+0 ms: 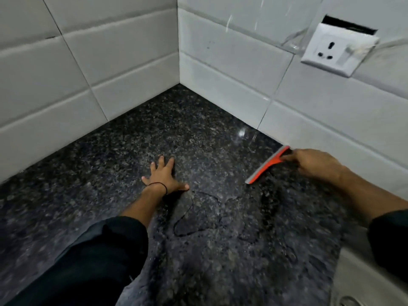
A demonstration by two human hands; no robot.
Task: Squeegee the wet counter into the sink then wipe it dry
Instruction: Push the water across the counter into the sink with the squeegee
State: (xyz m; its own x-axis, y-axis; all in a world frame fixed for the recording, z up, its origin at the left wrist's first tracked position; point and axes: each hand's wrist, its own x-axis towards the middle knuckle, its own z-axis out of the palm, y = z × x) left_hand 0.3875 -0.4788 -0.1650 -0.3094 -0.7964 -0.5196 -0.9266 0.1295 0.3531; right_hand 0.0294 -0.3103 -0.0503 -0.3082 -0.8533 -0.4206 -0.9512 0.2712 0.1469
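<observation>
Wet granite counter (132, 151), corner of tiled wall (231, 69); two hands, one squeegee.

Left hand (164, 174): fingers spread, palm flat on counter, centre. Right hand (313, 164): closed around handle of orange squeegee (268, 164), far right near wall, blade apparently on the stone. Water pools (192, 217) lie nearer. Sink (362, 274) at near right. Socket (337, 50) on wall.

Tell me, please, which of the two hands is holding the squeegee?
The right hand grips the orange squeegee near the wall; the left hand lies flat and empty on the counter.
</observation>
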